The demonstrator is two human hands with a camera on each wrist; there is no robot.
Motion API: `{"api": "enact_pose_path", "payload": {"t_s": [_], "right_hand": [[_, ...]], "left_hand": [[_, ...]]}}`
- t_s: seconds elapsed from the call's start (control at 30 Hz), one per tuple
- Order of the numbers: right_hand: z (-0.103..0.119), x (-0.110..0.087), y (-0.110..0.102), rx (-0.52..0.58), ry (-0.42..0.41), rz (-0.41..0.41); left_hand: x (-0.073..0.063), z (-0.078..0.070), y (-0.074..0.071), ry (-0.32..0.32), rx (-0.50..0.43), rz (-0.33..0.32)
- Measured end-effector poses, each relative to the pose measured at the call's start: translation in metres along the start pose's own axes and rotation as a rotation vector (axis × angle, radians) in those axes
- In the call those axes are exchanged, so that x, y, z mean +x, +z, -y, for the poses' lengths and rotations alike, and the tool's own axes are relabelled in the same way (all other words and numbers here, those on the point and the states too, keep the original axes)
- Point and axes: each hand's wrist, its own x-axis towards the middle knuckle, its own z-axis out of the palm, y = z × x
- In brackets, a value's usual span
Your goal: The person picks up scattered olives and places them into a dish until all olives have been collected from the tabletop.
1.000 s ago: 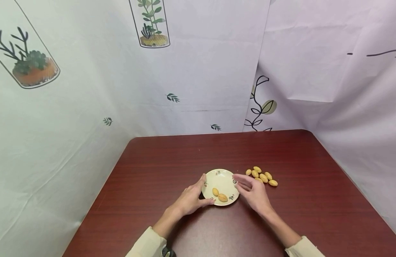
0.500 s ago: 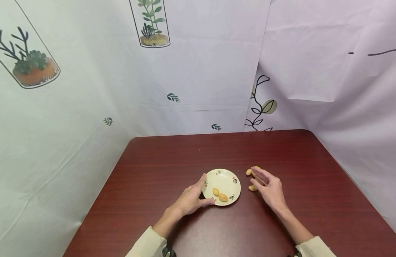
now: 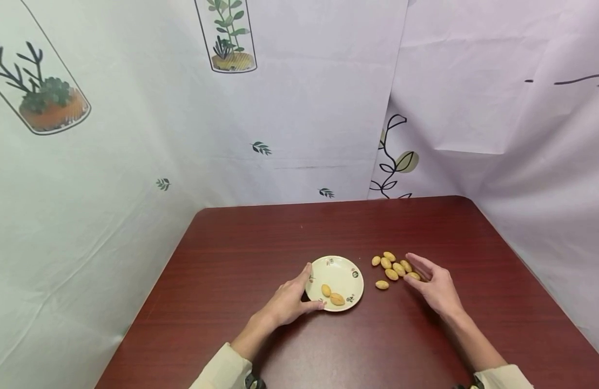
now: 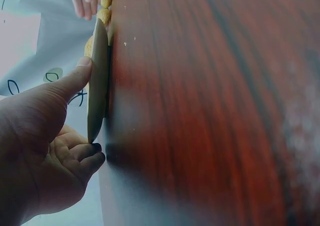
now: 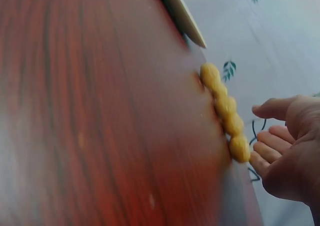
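Observation:
A small cream plate (image 3: 340,273) with printed marks lies on the table. My left hand (image 3: 289,300) grips its left side, thumb over the near rim and fingers along the far edge; the left wrist view shows the thumb (image 4: 79,74) on the rim. Two yellow-brown oval pieces, like nuts in the shell (image 3: 337,299), sit in the plate. Several more oval pieces (image 3: 398,269) lie in a cluster right of it, one single piece (image 3: 382,284) nearer me. My right hand (image 3: 437,286) is at the cluster's right end, thumb and fingers spread apart, nothing gripped.
The dark red wooden table (image 3: 246,237) has rounded far corners. Pale printed cloth (image 3: 299,108) hangs behind it and along both sides. Between plate and cluster runs a narrow strip of tabletop.
My right hand has moved right, from the plate's right rim across the cluster to its far end. The pieces it covered now show. Plate and left hand have stayed put.

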Motion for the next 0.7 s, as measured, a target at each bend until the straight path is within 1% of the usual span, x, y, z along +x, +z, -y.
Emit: {"api": "enact_pose_path", "payload": {"t_s": [0.07, 0.17, 0.4, 0.5, 0.7], "right_hand": [[-0.004, -0.001, -0.004, 0.012, 0.019, 0.023], [-0.008, -0.002, -0.007, 0.028, 0.039, 0.031], [-0.014, -0.001, -0.008, 0.015, 0.067, 0.005], [-0.013, -0.002, -0.009, -0.016, 0.088, -0.004], [-0.012, -0.001, -0.01, -0.122, 0.126, -0.011]], "left_hand": [[0.0, 0.0, 0.0, -0.003, -0.003, 0.003], [0.0, 0.001, 0.0, -0.006, -0.004, 0.005], [-0.001, 0.001, 0.0, -0.012, -0.01, 0.007], [-0.001, 0.001, 0.001, -0.012, -0.013, 0.006], [0.0, 0.001, 0.001, -0.003, -0.007, 0.002]]}}
